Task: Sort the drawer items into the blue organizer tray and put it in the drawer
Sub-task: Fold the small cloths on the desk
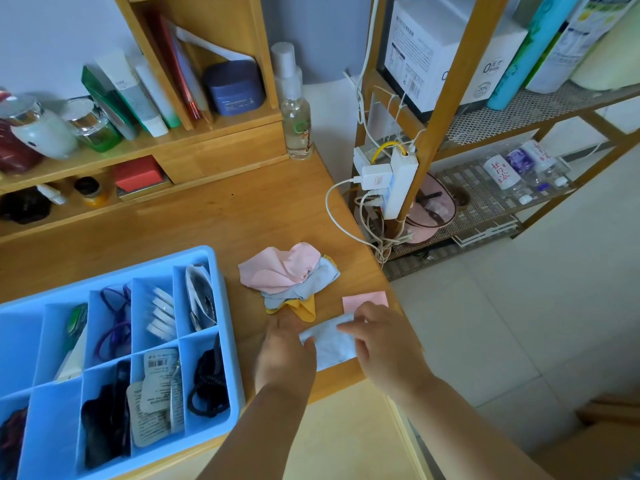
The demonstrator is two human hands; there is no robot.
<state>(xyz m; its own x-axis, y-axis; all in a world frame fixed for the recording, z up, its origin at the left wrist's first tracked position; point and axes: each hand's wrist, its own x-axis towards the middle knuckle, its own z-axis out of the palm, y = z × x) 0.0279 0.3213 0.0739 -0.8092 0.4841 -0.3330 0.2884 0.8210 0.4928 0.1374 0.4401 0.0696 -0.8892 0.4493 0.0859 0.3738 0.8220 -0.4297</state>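
A wooden desk (214, 216) with shelves meets a grey wall (52, 32), beside a tiled floor (519, 341).

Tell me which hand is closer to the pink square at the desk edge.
Right. The right hand lies just below the pink square, its fingertips almost at the lower edge. The left hand is farther off, down and left, on the other side of the pale blue cloth.

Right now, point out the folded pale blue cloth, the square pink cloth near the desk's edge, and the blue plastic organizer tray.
folded pale blue cloth (329, 344), head view, on its middle between the hands.
square pink cloth (365, 300), head view, on its centre.
blue plastic organizer tray (221, 306), head view, on its right rim.
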